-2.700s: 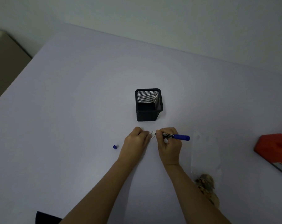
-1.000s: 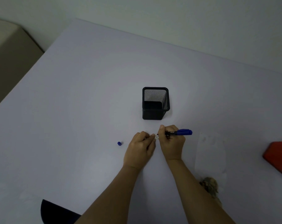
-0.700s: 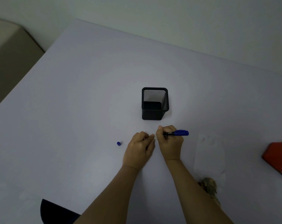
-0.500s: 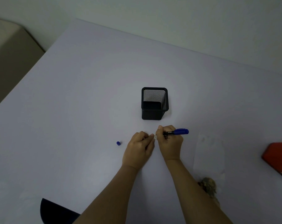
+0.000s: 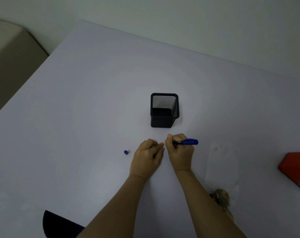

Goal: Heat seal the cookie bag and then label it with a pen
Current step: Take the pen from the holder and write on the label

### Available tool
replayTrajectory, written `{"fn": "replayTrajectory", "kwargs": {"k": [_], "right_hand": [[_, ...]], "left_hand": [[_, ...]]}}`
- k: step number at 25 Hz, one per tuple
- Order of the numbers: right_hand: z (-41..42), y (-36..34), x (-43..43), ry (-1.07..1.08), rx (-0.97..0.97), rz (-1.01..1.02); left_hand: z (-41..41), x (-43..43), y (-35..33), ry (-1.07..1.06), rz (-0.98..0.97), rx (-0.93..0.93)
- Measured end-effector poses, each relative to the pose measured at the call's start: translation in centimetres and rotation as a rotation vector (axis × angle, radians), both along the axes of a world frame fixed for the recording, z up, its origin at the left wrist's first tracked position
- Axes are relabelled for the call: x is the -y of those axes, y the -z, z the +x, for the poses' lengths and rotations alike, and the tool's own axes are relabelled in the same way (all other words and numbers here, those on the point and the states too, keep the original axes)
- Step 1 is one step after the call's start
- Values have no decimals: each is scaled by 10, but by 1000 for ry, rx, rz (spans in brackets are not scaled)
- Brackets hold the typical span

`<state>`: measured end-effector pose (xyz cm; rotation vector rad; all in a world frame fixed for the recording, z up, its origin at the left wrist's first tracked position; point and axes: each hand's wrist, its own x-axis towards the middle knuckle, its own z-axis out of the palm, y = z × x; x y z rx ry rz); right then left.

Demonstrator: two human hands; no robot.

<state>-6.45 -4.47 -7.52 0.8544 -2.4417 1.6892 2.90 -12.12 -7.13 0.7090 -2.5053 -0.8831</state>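
labelling seems underway: the left hand [image 5: 146, 160] pinches a small white label [image 5: 165, 146], the right hand [image 5: 179, 153] grips a blue marker pen [image 5: 188, 142], and the clear plastic cookie bag [image 5: 221, 165] lies apart.

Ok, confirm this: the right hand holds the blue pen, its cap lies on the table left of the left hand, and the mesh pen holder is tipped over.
Wrong on the holder: the head view shows the mesh pen holder standing upright, opening up. The rest holds: the right hand grips the blue pen, and its cap lies on the table left of the left hand.
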Motion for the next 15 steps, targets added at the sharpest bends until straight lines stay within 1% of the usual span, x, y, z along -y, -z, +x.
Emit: {"fn": "replayTrajectory", "kwargs": {"k": [3, 9, 15], "right_hand": [[0, 0, 0, -3, 20, -3], [0, -1, 0, -3, 3, -1], [-1, -1, 0, -30, -14, 13]], "left_hand": [[-1, 4, -3, -5, 79, 10], [-4, 6, -7, -19, 151, 13], [-2, 5, -3, -4, 138, -5]]}}
